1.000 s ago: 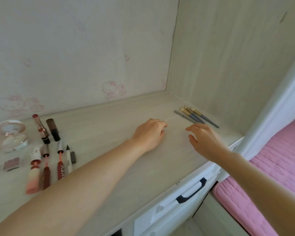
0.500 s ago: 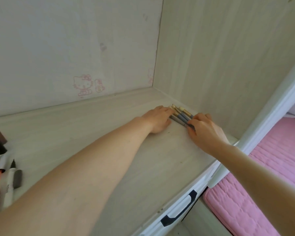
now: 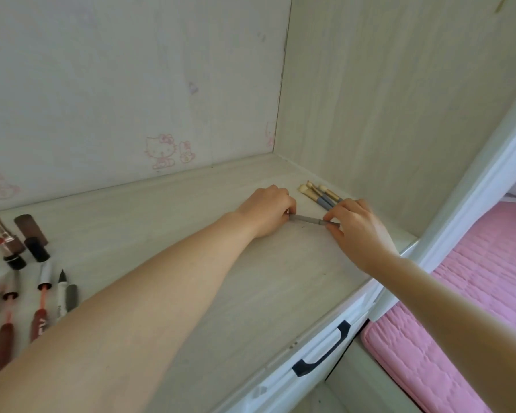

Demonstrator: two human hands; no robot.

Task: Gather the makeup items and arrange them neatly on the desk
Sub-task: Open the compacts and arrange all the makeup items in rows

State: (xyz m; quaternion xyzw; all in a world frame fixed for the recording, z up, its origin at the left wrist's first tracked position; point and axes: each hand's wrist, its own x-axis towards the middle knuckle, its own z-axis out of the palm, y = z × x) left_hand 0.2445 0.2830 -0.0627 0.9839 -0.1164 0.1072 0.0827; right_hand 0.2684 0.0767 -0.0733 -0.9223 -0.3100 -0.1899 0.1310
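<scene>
Task part done: lipsticks and liner pens [image 3: 45, 281] lined up far left of the slim grey makeup pencil [image 3: 307, 219], which left hand [image 3: 268, 211] and right hand [image 3: 355, 225] pinch by its ends on the pale wooden desk [image 3: 221, 293], blue-handled brushes [image 3: 319, 193] just behind still loose; pencil ends hidden.

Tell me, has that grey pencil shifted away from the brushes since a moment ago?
Yes. The grey pencil, pinched by the left hand and right hand, now lies apart from the brushes, farther from the side wall.
</scene>
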